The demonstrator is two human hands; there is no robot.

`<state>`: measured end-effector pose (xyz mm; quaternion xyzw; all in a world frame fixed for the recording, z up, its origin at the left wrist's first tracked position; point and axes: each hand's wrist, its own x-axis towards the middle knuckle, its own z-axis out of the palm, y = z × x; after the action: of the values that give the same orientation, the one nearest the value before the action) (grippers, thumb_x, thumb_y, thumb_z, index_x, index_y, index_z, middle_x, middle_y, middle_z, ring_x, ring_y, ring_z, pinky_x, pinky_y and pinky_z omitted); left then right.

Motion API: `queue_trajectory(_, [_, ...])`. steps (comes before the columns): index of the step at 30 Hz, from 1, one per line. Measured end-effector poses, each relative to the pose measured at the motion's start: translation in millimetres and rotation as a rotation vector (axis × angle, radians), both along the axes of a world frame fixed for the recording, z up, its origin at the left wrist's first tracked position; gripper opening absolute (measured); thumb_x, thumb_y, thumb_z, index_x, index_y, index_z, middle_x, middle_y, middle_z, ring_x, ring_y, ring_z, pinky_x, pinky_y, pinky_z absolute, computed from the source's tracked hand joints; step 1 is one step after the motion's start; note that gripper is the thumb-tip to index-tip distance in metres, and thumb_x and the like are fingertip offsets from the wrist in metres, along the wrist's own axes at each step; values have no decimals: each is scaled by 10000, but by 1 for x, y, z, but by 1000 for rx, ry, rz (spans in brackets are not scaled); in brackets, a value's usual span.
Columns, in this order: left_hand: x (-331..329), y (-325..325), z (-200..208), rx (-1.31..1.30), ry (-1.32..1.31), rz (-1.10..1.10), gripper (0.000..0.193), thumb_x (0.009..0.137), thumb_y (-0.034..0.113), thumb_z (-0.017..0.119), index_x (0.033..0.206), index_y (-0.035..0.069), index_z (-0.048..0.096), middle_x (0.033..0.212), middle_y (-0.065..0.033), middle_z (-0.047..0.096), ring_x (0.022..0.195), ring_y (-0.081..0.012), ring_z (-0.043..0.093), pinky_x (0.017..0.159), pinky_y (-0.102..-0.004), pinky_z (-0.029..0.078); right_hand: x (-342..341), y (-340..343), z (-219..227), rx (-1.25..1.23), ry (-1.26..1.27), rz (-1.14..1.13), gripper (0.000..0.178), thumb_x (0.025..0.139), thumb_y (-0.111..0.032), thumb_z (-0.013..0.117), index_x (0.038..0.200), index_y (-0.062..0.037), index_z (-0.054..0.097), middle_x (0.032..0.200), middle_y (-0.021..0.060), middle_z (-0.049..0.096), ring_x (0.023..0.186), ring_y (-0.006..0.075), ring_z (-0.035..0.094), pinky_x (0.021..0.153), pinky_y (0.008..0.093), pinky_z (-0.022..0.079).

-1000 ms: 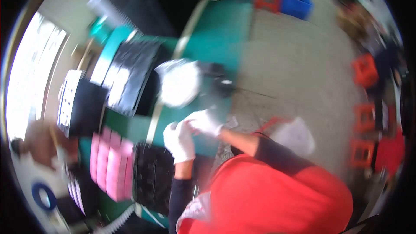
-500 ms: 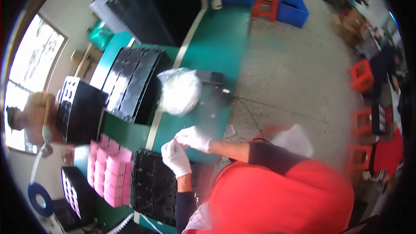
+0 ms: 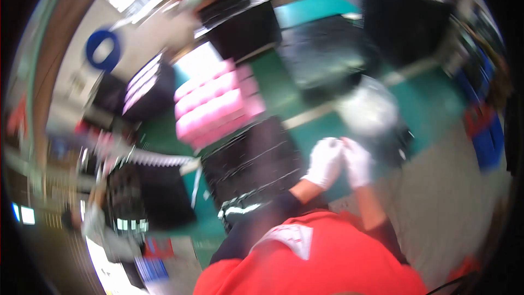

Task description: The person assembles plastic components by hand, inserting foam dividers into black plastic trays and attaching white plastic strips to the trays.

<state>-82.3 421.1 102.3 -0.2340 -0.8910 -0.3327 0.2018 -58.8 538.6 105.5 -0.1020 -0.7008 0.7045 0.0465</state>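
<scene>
My left hand and my right hand, both in white gloves, meet at the fingertips above the green table. Their fingers are pinched together, and a small reddish spot shows between them; what it is I cannot make out. Just beyond the hands lies a clear plastic bag of white contents, with a dark object beside it. Left of my left hand stands a black ribbed tray stack. The picture is smeared by motion.
Pink block-shaped pieces sit beyond the black trays. More black trays stand farther back. A person is at the left near another black stack. A blue tape reel hangs far left; a blue bin stands right.
My view has swung left, so the table, bag and trays appear turned and shifted right. Both gloved hands stay together at the fingertips. The person at the lower left has come into view.
</scene>
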Motion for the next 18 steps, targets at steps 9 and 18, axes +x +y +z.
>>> queue_trajectory(9, [-1, -40, -3, 56, -123, 180, 99, 799, 142, 606, 842, 55, 630, 867, -129, 611, 803, -307, 603, 658, -415, 490, -22, -30, -8, 163, 7, 190, 298, 904, -77, 638, 1180, 35, 616, 1032, 68, 655, 840, 111, 615, 702, 227, 517])
queue_trajectory(18, [4, -55, -12, 92, -119, 322, 104, 791, 168, 634, 756, 77, 600, 811, -106, 569, 763, -306, 591, 652, -414, 492, -30, -49, -29, -123, -105, 207, 243, 907, -58, 628, 1131, 36, 630, 1008, 63, 662, 824, 116, 628, 715, 237, 529])
